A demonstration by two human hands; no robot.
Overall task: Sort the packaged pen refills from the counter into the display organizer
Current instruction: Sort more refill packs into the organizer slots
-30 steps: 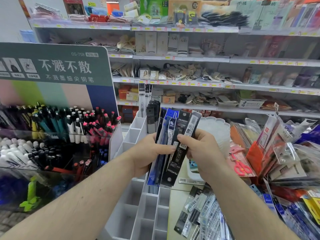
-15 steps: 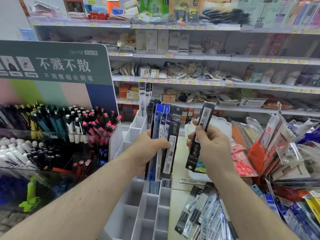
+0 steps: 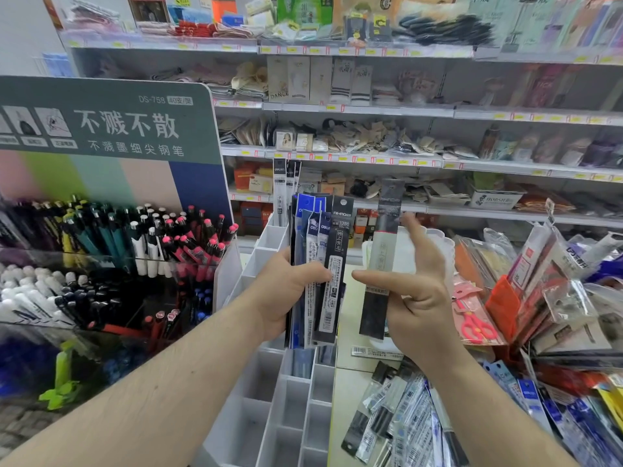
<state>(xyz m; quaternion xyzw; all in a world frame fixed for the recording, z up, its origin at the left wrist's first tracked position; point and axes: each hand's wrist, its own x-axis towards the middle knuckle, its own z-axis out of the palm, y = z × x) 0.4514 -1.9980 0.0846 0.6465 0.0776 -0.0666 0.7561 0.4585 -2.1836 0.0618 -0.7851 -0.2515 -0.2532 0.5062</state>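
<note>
Right hand (image 3: 416, 298) first: its fingers (image 3: 381, 277) are mostly straight and spread, index pointing left, with one black refill pack (image 3: 380, 261) standing upright and blurry between thumb and index, so it's a loose pinch at best. Left hand (image 3: 286, 294) is wrapped around a fanned bundle of refill packs (image 3: 323, 274), thumb pressed across the front; I count roughly five or six, blue ones behind and a black one in front, can't tell exactly. Both forearms reach up from the bottom corners, hands side by side, not touching. Right below is the white display organizer (image 3: 269, 419), with a few packs already standing in its far compartments. More loose refills (image 3: 401, 419) lie piled on the surface at lower right. One pen rack (image 3: 111, 251) sits at left.
</note>
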